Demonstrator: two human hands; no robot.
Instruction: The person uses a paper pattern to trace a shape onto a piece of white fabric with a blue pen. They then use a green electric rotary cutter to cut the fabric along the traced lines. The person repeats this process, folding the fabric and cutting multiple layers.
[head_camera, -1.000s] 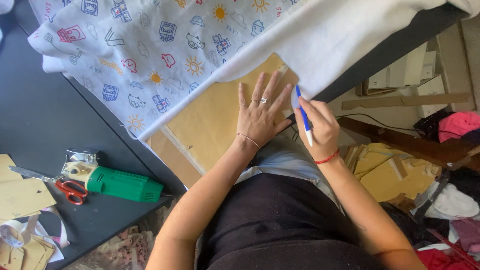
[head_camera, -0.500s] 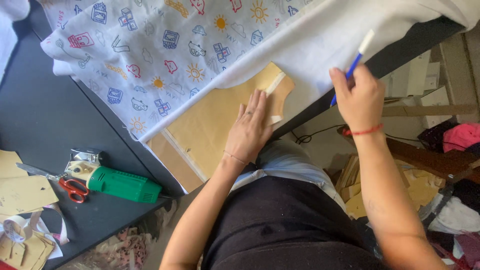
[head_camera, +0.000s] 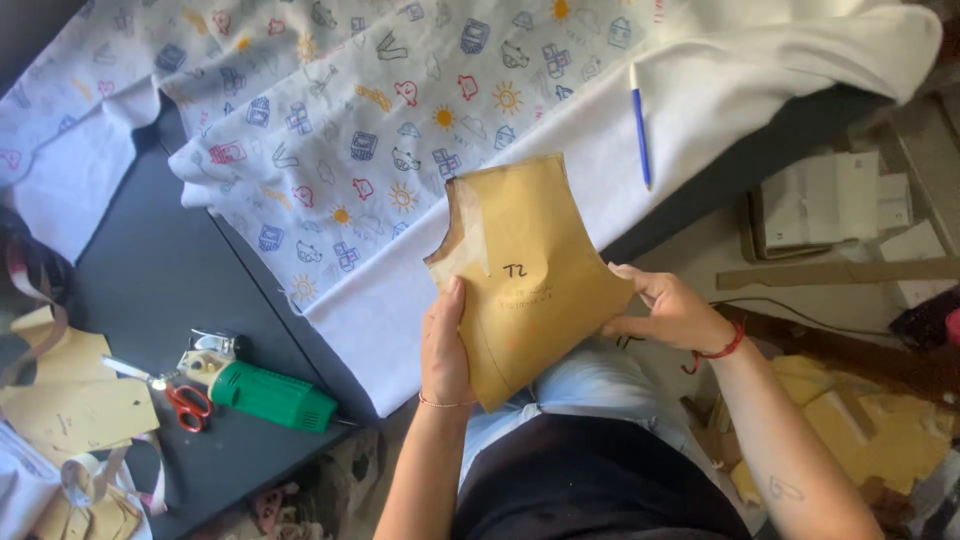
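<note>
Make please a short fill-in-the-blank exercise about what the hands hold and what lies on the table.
1. Both hands, the left hand and the right hand, hold a brown ____ pattern piece.
2. The blue pen lies on the ____ fabric.
3. The scissors have ____ handles.
4. The power tool beside the scissors is ____.

Missing words: paper; white; red; green

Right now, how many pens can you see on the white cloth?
1. A blue pen lies on the white cloth, beyond the brown paper pattern held by both hands. Others may be hidden under folds.
</note>
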